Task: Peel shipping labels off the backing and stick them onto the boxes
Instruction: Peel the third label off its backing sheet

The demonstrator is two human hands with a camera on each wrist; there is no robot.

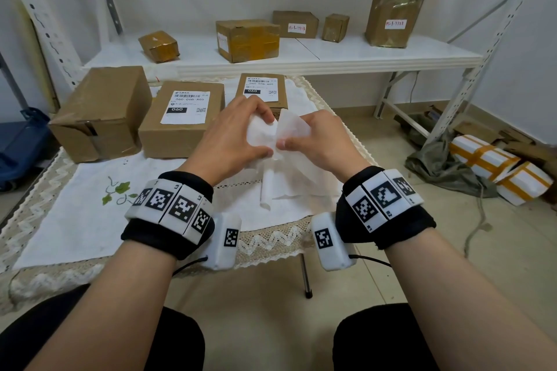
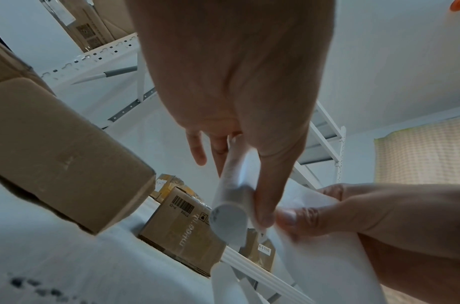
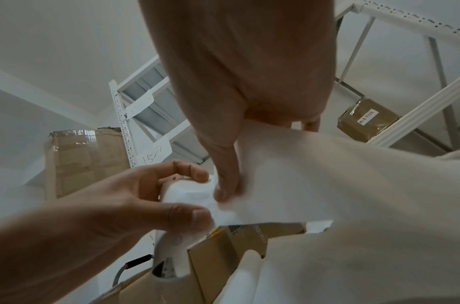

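Above the table, my left hand (image 1: 269, 136) grips a curled white label strip (image 1: 259, 134) between thumb and fingers. Its rolled tail (image 1: 268, 187) hangs down to the cloth; the left wrist view shows the roll's open end (image 2: 228, 220) beside my thumb. My right hand (image 1: 291, 132) pinches a thin white sheet (image 1: 294, 125) that parts from the strip where the hands meet. That sheet (image 3: 327, 181) fills the right wrist view and hides my right fingers. Behind the hands stand two labelled cardboard boxes (image 1: 184, 117) (image 1: 262, 90) and a plain box (image 1: 102, 111).
A white embroidered cloth (image 1: 75, 214) covers the small table, whose lace edge (image 1: 271, 241) runs near my wrists. A white shelf (image 1: 331, 54) behind it carries several taped parcels. Wrapped white bundles (image 1: 497, 169) and a cable lie on the floor at right.
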